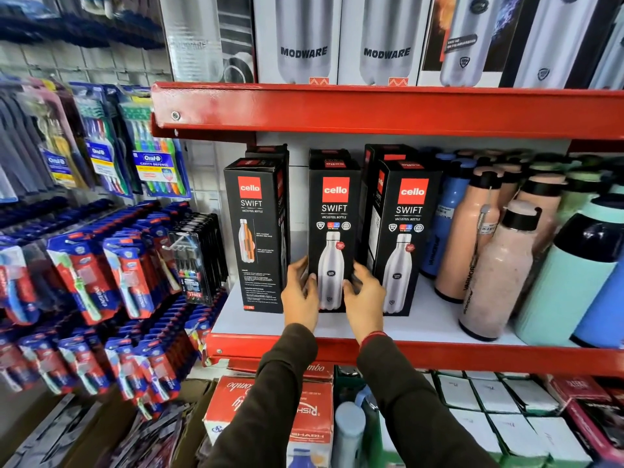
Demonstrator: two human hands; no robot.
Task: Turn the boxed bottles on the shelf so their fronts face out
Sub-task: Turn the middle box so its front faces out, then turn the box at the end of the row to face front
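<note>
Three black "cello SWIFT" bottle boxes stand in a row on the white shelf board [422, 324]. The middle box [334, 211] shows its front with a steel bottle picture, and so does the right box [407, 224]. The left box [256, 231] shows a face with small print and a cutaway bottle drawing. My left hand [300, 292] grips the middle box's lower left edge. My right hand [364, 292] rests on its lower right edge, fingers spread against the front. More black boxes stand behind the row.
Loose bottles in blue, peach and mint [499, 258] crowd the shelf to the right. Red shelf rails run above [371, 109] and below [472, 356]. Toothbrush packs [111, 271] hang on the left. Modware boxes [304, 38] stand on the upper shelf; cartons fill the lower one.
</note>
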